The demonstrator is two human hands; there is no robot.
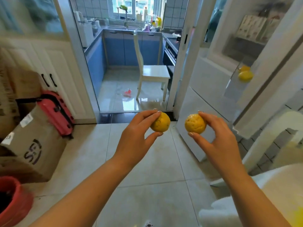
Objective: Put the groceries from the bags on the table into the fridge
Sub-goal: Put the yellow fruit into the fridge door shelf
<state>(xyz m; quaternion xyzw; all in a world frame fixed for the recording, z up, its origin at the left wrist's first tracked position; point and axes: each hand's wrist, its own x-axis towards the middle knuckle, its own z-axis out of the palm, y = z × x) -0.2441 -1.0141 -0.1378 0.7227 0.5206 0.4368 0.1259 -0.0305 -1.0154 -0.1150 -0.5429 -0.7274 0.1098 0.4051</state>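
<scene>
My left hand [136, 136] pinches a round yellow-orange fruit [161, 122] between thumb and fingers, held out over the tiled floor. My right hand [218, 141] grips a second yellow-orange fruit [195, 123] the same way, just in front of the white fridge [205, 89] on the right. The fridge's glossy closed front mirrors a yellow fruit [245, 74]. A white edge [268, 76], perhaps an open fridge door, slants across the right side. No bags or table are in view.
A white chair [152, 72] stands in the kitchen doorway ahead. At left are cardboard boxes [32, 145], a pink suitcase [57, 112] and a red bucket [13, 202]. White fabric [278, 185] fills the lower right. A red scrap [127, 92] lies on the kitchen floor.
</scene>
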